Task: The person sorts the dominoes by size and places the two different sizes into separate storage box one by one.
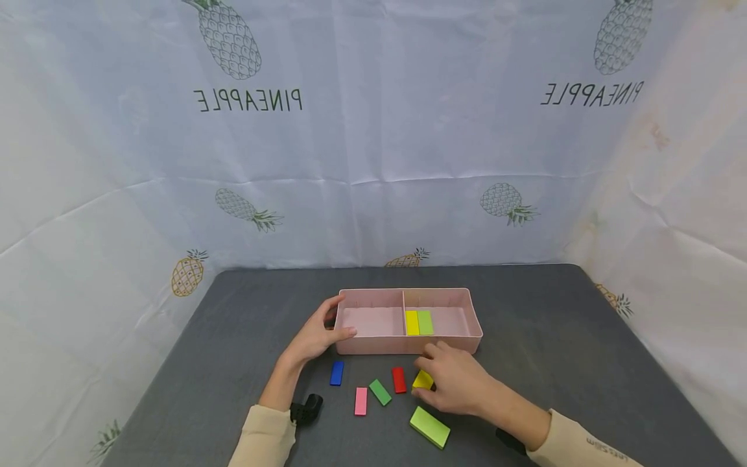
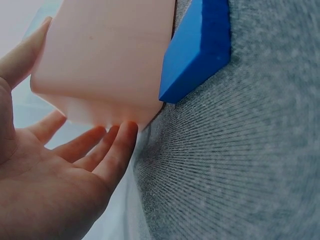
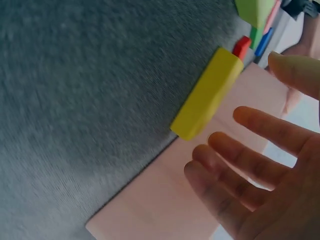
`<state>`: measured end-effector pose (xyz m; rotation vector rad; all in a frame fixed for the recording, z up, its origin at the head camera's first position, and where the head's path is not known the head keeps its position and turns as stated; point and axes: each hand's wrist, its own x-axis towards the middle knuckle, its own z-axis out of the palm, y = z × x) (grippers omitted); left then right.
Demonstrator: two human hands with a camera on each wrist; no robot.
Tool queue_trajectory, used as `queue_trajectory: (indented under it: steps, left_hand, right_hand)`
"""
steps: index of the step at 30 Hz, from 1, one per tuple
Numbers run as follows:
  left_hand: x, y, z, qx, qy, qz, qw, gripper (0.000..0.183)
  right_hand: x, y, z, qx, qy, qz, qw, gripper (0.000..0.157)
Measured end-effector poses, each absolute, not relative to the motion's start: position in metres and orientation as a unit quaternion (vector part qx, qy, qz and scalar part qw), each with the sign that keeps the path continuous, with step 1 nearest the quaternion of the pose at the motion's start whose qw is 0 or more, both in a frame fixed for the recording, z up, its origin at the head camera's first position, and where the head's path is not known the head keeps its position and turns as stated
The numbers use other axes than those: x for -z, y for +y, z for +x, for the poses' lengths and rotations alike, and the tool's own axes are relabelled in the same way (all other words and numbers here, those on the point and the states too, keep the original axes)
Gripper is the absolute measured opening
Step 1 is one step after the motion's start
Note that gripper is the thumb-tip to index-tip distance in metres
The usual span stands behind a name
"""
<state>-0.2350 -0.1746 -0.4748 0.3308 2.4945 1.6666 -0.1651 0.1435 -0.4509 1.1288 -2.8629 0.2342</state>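
Note:
A pink two-compartment box (image 1: 373, 346) stands on the dark table, its left end gripped by my left hand (image 1: 312, 337). The thumb lies along the front rim, and the other fingers are against the end wall. Over a yellow block (image 1: 423, 380) in front of the box hovers my right hand (image 1: 458, 384), partly covering it. In the right wrist view the fingers are spread and apart from the yellow block (image 3: 207, 97). Inside the right compartment a yellow block (image 1: 412, 322) and a light green block (image 1: 425, 322) sit side by side at the divider.
In front of the box lie a blue block (image 1: 336, 373), a pink block (image 1: 361, 401), a green block (image 1: 380, 392) and a red block (image 1: 399, 380). A larger light green block (image 1: 430, 427) lies nearest me. Behind the table hangs a pineapple-print curtain (image 1: 373, 143).

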Motion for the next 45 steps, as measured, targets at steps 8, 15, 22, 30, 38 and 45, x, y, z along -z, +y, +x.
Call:
queue_trajectory:
  steps: [8,15,22,30,38,45]
  left_hand:
    - [0.474,-0.176,-0.234,-0.564,0.813,0.124,0.073,0.087]
    - [0.474,-0.175,-0.234,-0.569,0.809,0.125,0.076,0.088]
    - [0.474,-0.175,-0.234,-0.568,0.810,0.122,0.077,0.088]
    - [0.474,-0.176,-0.234,-0.566,0.811,0.126,0.075,0.088]
    - [0.473,-0.176,-0.234,-0.565,0.812,0.126,0.072,0.089]
    - [0.472,-0.176,-0.233,-0.564,0.814,0.122,0.071,0.089]
  right_hand:
    - [0.459,0.139,-0.164,-0.062,-0.933,0.355,0.021,0.039]
    - [0.459,0.137,-0.163,-0.070,-0.941,0.331,0.001,0.033]
    - [0.455,0.140,-0.163,-0.094,-0.941,0.324,-0.040,0.030]
    - [0.444,0.145,-0.162,-0.110,-0.932,0.343,-0.043,0.029]
    - [0.429,0.151,-0.164,-0.132,-0.921,0.365,-0.026,0.030]
    - [0.416,0.156,-0.166,-0.141,-0.914,0.379,0.013,0.030]
